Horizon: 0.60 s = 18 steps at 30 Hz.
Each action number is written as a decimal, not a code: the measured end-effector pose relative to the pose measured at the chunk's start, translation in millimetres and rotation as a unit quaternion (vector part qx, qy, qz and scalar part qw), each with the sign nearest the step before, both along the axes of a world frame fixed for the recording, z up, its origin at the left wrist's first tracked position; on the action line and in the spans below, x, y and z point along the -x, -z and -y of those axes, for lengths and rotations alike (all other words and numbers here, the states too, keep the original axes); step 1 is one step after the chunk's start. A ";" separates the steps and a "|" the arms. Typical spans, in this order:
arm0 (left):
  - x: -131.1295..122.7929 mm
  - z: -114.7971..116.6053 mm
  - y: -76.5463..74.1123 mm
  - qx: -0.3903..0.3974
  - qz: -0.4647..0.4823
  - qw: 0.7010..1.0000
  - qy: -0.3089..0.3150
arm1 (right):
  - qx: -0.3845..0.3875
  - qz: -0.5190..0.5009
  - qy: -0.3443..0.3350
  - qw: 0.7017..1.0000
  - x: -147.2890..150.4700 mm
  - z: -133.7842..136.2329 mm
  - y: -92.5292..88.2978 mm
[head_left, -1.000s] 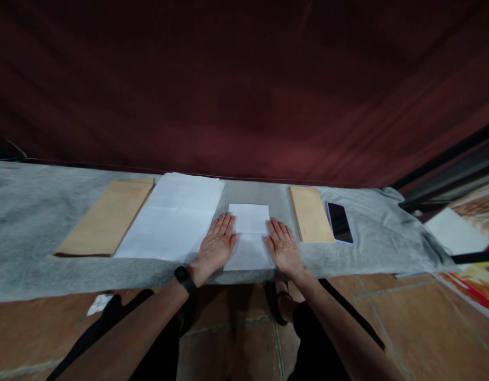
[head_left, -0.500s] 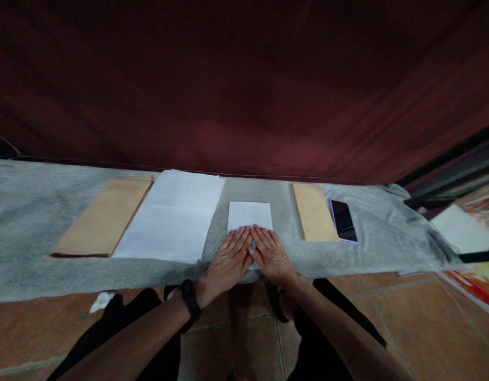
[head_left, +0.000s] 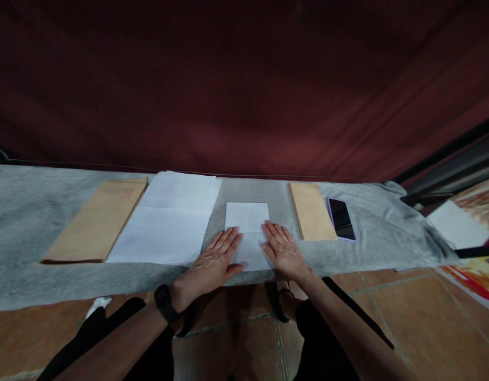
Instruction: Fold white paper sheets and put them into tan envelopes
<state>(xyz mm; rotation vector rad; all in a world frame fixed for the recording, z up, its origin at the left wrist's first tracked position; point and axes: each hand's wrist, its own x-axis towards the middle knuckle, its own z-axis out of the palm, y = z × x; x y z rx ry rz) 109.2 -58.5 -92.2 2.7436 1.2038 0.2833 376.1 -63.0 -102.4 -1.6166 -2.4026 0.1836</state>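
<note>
A folded sheet of white paper [head_left: 247, 217] lies in front of me on the grey cloth [head_left: 264, 191], with a crease running across its middle. My left hand [head_left: 217, 259] rests flat at the paper's left edge, fingers stretched out and thumb reaching onto the sheet. On the opposite edge, my right hand [head_left: 283, 248] lies palm down with its fingers extended. Neither hand grips anything. Left of them is a stack of larger white sheets [head_left: 168, 217], partly beside a pile of big brown envelopes [head_left: 97, 219].
To the right lie smaller brown envelopes [head_left: 312, 211] and a phone [head_left: 341, 218] in a purple case. A dark red cloth [head_left: 244, 95] hangs behind the grey-covered surface. Below its front edge are my legs and the tiled floor [head_left: 228, 349].
My hands, side by side at the paper's middle before, have slid apart to its left and right edges. The creased lower part of the paper now shows between them.
</note>
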 end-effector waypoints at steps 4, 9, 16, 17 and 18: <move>7.8 2.0 -13.3 0.047 -0.030 0.998 0.043 | 0.036 -0.028 -0.044 0.998 -16.5 -9.8 -5.4; 1.1 11.7 -28.5 0.058 -0.043 0.996 0.050 | 0.066 -0.090 -0.096 0.989 -33.1 -15.8 -15.1; 6.5 12.1 -32.0 0.064 -0.009 0.996 0.068 | 0.148 -0.106 -0.141 0.973 -43.2 -10.9 -30.5; 9.2 9.9 -30.9 0.072 0.002 0.995 0.068 | 0.161 -0.105 -0.147 0.970 -44.5 -10.4 -31.9; 11.9 7.2 -29.6 0.080 0.015 0.995 0.061 | 0.172 -0.104 -0.152 0.968 -45.6 -10.0 -32.9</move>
